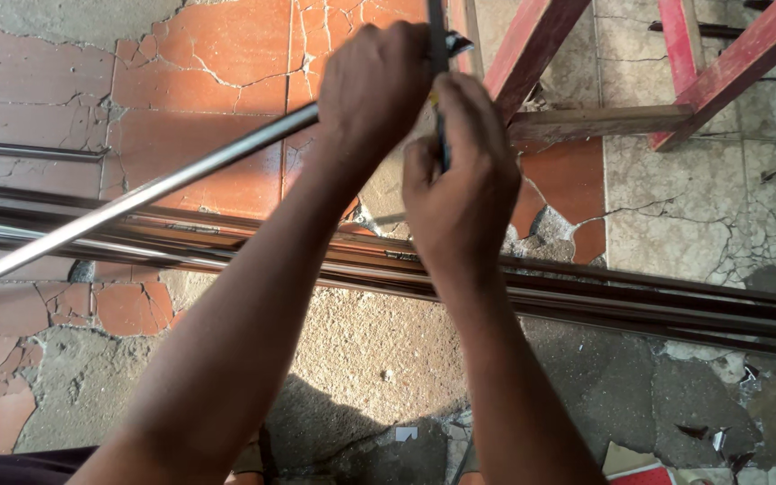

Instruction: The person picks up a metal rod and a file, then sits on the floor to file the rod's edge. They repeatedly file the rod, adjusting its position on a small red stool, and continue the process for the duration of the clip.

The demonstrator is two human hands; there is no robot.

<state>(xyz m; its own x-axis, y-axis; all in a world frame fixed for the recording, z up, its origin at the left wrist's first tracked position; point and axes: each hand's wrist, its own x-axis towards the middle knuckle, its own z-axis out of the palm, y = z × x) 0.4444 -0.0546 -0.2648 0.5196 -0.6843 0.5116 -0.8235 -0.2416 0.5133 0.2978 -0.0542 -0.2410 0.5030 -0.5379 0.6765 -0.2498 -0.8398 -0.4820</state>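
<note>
The metal rod [154, 190] runs from lower left up to the left hand [372, 90], which grips its end. The right hand [456, 184] (just beside) is closed on a thin dark tool [438, 54] standing crosswise to it.

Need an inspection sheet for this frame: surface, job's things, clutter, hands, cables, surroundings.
Surface: cracked orange tile floor, with bare concrete patches.
Job's things: long shiny metal rod held slanted; thin dark tool held upright against it.
Clutter: bundle of dark metal rods lying across the floor; small debris chips at lower right.
Hands: left hand closed on the rod; right hand closed on the tool.
Cables: nothing seen.
Surroundings: red wooden frame at upper right.
</note>
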